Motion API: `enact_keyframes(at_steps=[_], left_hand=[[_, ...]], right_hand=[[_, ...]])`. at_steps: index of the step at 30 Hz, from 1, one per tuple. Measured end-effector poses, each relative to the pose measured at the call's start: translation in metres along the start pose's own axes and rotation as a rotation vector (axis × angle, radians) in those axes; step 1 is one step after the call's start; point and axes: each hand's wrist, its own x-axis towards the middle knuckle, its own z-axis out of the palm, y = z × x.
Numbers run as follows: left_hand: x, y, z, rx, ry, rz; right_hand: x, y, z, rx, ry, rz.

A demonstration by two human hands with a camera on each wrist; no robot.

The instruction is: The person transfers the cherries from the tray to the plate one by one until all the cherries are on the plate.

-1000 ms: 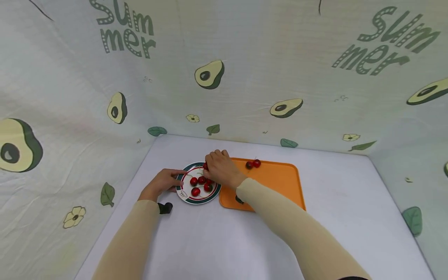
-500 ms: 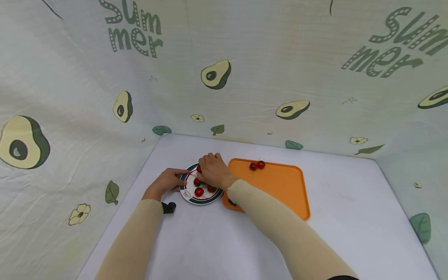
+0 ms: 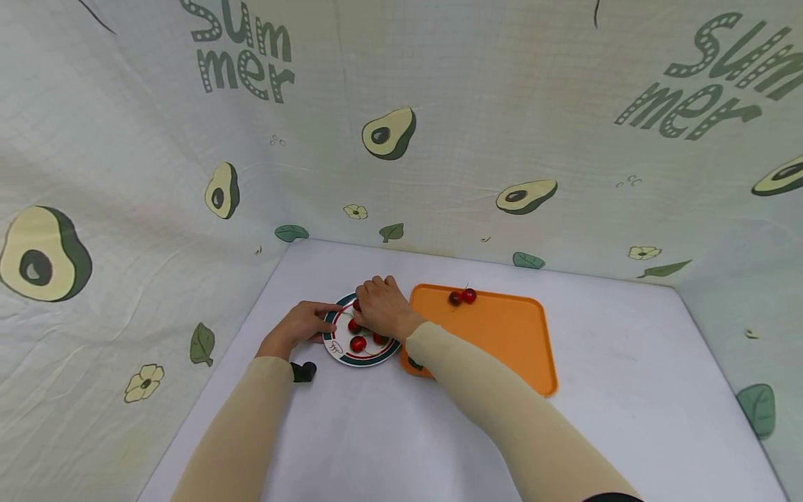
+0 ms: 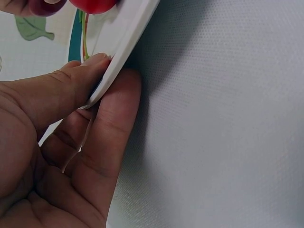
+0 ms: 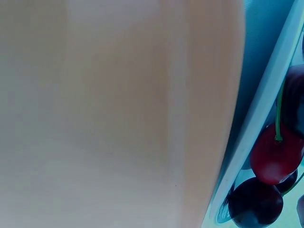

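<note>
A small white plate with a green and red rim lies on the white table and holds several red cherries. My left hand pinches the plate's left rim, thumb on top and fingers beneath. My right hand hovers over the far side of the plate with curled fingers, and a cherry shows at its fingertips. In the right wrist view a blurred sleeve fills most of the frame. Beside it are the plate's edge and a red cherry with a green stem.
An orange tray lies right of the plate, with two cherries at its far edge. Avocado-print cloth walls close in the table at the back and on both sides. A small black piece sits at my left wrist.
My right hand has moved left from the tray's edge to above the plate, with the cherry at its fingertips. The left hand has kept its hold on the rim.
</note>
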Motion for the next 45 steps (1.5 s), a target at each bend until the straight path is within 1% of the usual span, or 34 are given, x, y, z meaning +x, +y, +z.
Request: enact_keyframes(at_steps=[5,12,14,19,21,23,28,32,36,39,43,45], left_hand=[[-0.001,0.001,0.001,-0.002,0.002,-0.003],[-0.001,0.002,0.001,0.001,-0.005,-0.005],[0.000,0.001,0.001,-0.004,-0.003,-0.020],[0.000,0.002,0.001,0.003,-0.007,-0.020],[0.000,0.002,0.001,0.012,-0.013,-0.008],[0.002,0.001,0.001,0.011,-0.012,-0.014],[0.004,0.001,0.001,0.015,-0.022,-0.025],[0.002,-0.001,0.001,0.021,-0.022,-0.008],[0.000,-0.002,0.002,0.032,-0.018,0.012],[-0.001,-0.001,0.002,0.047,-0.018,0.018],[-0.001,0.000,0.002,0.061,-0.022,0.012],[-0.002,0.002,0.002,0.061,-0.028,0.010]], right_hand=[[0.000,0.001,-0.001,-0.003,0.008,0.006],[-0.003,0.004,-0.002,-0.008,-0.018,0.024],[-0.005,0.006,-0.004,-0.014,-0.029,0.029],[-0.017,0.014,-0.011,-0.030,-0.060,0.045],[-0.024,0.019,-0.014,-0.020,-0.062,0.060],[-0.031,0.025,-0.017,0.004,-0.061,0.078],[-0.053,0.044,-0.026,0.022,-0.073,0.106],[-0.071,0.064,-0.031,0.007,-0.072,0.097],[-0.092,0.088,-0.029,-0.037,-0.048,0.077],[-0.108,0.107,-0.026,-0.062,-0.019,0.086],[-0.126,0.131,-0.022,-0.034,0.003,0.134],[-0.134,0.142,-0.021,-0.005,-0.013,0.168]])
